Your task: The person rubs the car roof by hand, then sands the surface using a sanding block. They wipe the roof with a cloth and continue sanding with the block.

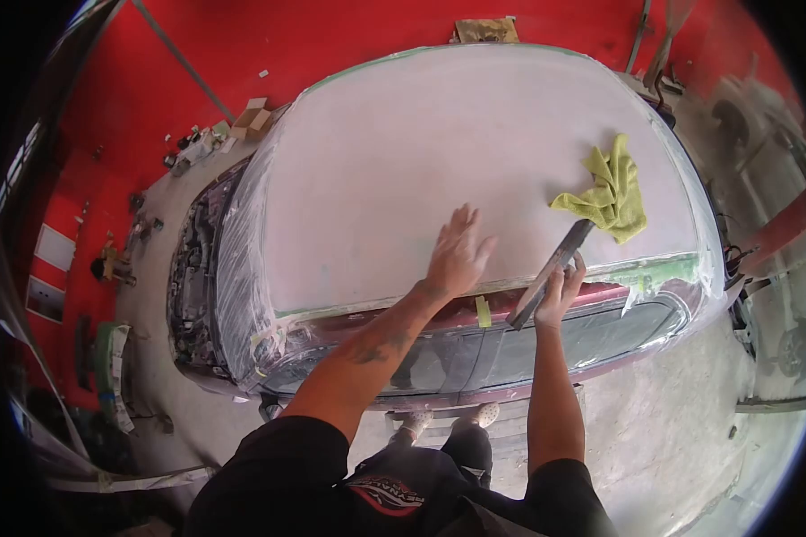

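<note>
My left hand (458,253) is laid out flat with fingers stretched, on or just above the car roof (358,179); contact is hard to tell. The roof has a dull, pale pinkish-grey surface with green along its edges. In my right hand (560,294), near the roof's close edge, is a long dark sanding block (553,268), held tilted with its far end toward a crumpled yellow-green cloth (613,192). That cloth lies on the right part of the roof. A piece of yellow tape (483,311) sticks on the maroon side rail between my hands.
Clear plastic sheeting (242,268) covers the windshield, beside an exposed engine bay (197,268) on the left. My feet stand on a platform (510,430) beside the car. Parts and a cardboard box (252,116) lie along the red wall (224,54).
</note>
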`<state>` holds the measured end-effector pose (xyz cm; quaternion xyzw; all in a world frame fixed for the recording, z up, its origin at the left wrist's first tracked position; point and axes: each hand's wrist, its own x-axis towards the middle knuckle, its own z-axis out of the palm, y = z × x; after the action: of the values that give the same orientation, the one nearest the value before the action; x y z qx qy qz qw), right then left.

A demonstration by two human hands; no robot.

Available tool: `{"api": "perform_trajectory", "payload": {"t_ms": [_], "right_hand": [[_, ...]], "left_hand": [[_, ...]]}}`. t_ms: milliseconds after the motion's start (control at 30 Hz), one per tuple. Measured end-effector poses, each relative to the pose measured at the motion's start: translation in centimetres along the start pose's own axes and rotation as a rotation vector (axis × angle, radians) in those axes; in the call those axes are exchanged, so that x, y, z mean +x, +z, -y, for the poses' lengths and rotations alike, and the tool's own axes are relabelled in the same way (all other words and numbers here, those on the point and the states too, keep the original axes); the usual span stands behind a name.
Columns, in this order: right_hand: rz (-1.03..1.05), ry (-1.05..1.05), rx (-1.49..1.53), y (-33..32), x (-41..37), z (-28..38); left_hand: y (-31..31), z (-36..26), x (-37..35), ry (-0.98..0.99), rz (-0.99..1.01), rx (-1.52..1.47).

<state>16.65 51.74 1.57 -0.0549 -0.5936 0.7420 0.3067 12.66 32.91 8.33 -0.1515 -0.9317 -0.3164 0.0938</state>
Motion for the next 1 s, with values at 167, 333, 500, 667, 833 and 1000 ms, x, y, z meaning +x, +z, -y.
{"api": "perform_trajectory", "payload": {"t_ms": [167,333,500,667,833,1000], "right_hand": [[0.048,0.033,-0.031,2.4,3.3,-2.3],[0.060,0.089,-0.062,1.5,3.4,-4.8],[0.065,0.030,-0.126,2.3,3.0,-5.0],[0.038,0.036,-0.161,2.1,2.9,-4.8],[0.048,0.002,-0.171,2.2,2.8,-4.7],[0.059,0.027,-0.183,2.4,2.8,-4.0]], "left_hand": [[-2.4,9.6,-6.8,-0.113,0.102,0.259],[-0.4,12.0,-5.3,-0.104,0.163,0.481],[1.0,13.3,2.0,-0.087,0.071,0.539],[1.6,15.0,9.1,-0.072,0.009,0.511],[2.2,16.5,15.2,-0.091,0.043,0.513],[2.8,17.7,20.7,-0.107,0.087,0.525]]}}
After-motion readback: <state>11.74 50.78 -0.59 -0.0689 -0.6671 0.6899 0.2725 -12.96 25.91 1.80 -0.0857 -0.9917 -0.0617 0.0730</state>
